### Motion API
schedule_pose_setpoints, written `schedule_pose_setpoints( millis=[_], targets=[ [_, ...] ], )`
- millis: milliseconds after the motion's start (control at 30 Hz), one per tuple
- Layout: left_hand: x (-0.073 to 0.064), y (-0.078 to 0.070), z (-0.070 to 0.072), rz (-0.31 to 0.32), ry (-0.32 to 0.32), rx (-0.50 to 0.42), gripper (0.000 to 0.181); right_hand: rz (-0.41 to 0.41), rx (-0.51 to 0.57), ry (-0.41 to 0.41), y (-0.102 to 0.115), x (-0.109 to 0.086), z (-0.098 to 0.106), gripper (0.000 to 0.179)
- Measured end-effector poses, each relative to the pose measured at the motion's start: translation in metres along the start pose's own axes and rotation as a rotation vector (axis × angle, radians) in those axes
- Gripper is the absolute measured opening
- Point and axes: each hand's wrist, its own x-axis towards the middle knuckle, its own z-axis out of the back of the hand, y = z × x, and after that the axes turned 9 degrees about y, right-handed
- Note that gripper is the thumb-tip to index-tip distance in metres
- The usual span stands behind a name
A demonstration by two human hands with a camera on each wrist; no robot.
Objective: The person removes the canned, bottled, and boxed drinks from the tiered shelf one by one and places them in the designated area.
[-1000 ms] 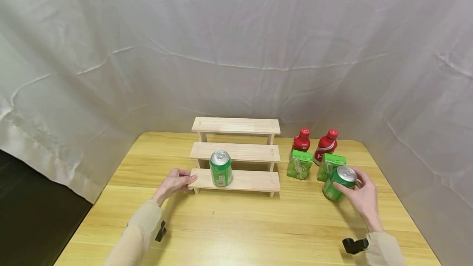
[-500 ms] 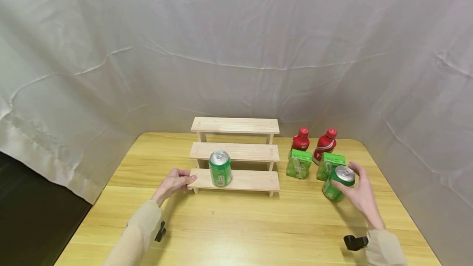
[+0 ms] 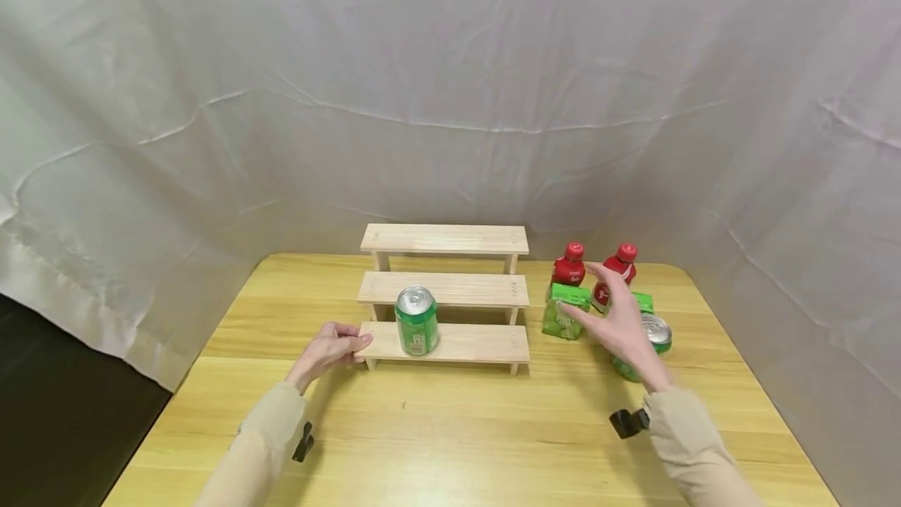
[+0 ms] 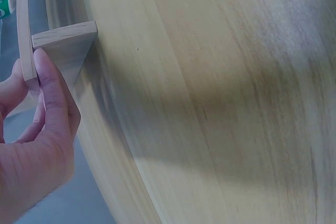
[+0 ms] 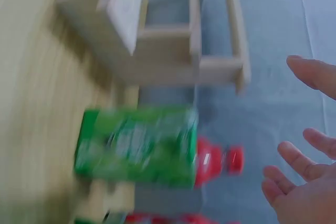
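My left hand (image 3: 329, 350) pinches the left end of the lowest step of a three-step wooden display stand (image 3: 486, 343). In the left wrist view, thumb and fingers (image 4: 50, 87) lie on opposite sides of that board. A green drink can (image 3: 418, 327) stands upright on the lowest step, left of its middle. My right hand (image 3: 622, 327) is spread and holds nothing, thumb and forefinger apart beside a green juice carton (image 3: 563, 293). The right wrist view shows the carton (image 5: 136, 145) upright, apart from the fingers. Behind my right hand stands a second green can (image 3: 658, 329), partly hidden.
Two red bottles (image 3: 568, 267) stand behind the cartons at the right. A second green carton (image 3: 644, 302) is mostly hidden by the right hand and can. Grey cloth (image 3: 450, 116) hangs around the wooden table (image 3: 450, 436) at the back and sides.
My right hand has let go of the green can at the right and moved left and away from me toward the left juice carton. The left hand keeps its hold on the stand.
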Motion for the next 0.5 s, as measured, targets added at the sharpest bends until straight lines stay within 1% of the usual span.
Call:
schedule_pose_setpoints(
  millis=[100, 267, 400, 500],
  targets=[
    [0.0, 0.0, -0.001, 0.002, -0.003, -0.005, 0.028, 0.018, 0.033, 0.063, 0.02, 0.013, -0.011, 0.078],
    [0.001, 0.0, -0.001, 0.006, -0.008, -0.005, 0.03, 0.082, 0.105, 0.147, 0.051, 0.032, -0.032, 0.081],
    [0.001, 0.0, -0.001, 0.017, -0.019, -0.002, 0.029, 0.111, 0.169, 0.218, 0.072, 0.045, -0.051, 0.083],
    [0.002, 0.0, -0.002, 0.027, -0.032, -0.001, 0.029, 0.123, 0.174, 0.285, 0.083, 0.054, -0.066, 0.083]
  ],
)
